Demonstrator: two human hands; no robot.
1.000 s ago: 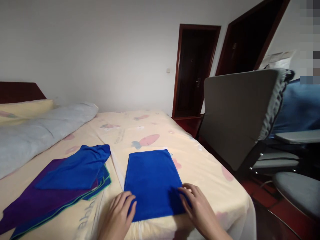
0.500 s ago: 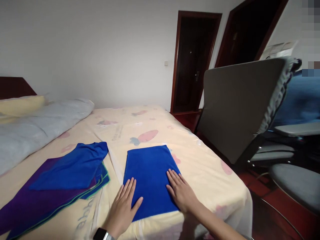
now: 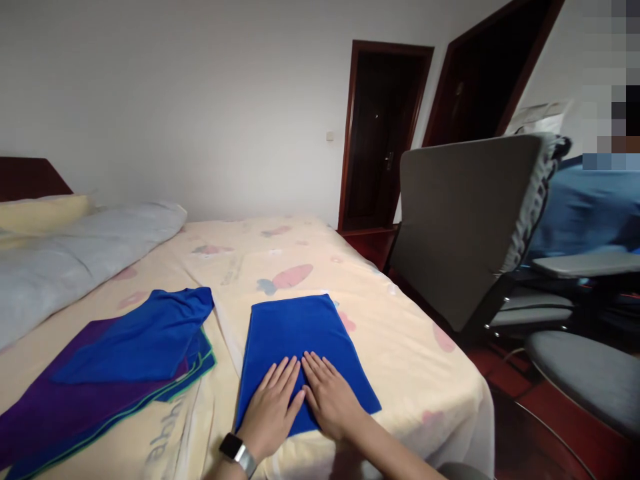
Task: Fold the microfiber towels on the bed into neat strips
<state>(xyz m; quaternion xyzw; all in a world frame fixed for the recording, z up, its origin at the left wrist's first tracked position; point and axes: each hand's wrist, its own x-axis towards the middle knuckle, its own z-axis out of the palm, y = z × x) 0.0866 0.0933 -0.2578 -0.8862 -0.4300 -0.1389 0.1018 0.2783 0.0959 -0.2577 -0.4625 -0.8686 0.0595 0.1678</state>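
A folded blue cloth [image 3: 295, 327] lies flat near the front edge of the bed, in the lower middle of the head view. My left hand [image 3: 274, 407] rests palm down on its near left part, fingers stretched out. Right beside it, my right hand [image 3: 330, 399] is also flat on the cloth, with the fingertips of both hands close together at its middle. Neither hand grips anything. To the left, a loose pile holds a crumpled blue cloth [image 3: 145, 340], a purple cloth [image 3: 60, 393] and a green-edged blue cloth [image 3: 125, 413].
The bed sheet [image 3: 400, 360] is cream with printed carrots. A grey bolster or quilt [image 3: 90, 260] and a yellow pillow [image 3: 45, 210] lie at the left. Right of the bed stand a grey folding chair [image 3: 450, 227] and a person in blue [image 3: 585, 207].
Both hands have slid inward over the folded cloth, from its left and right sides to its middle. The view has shifted slightly.
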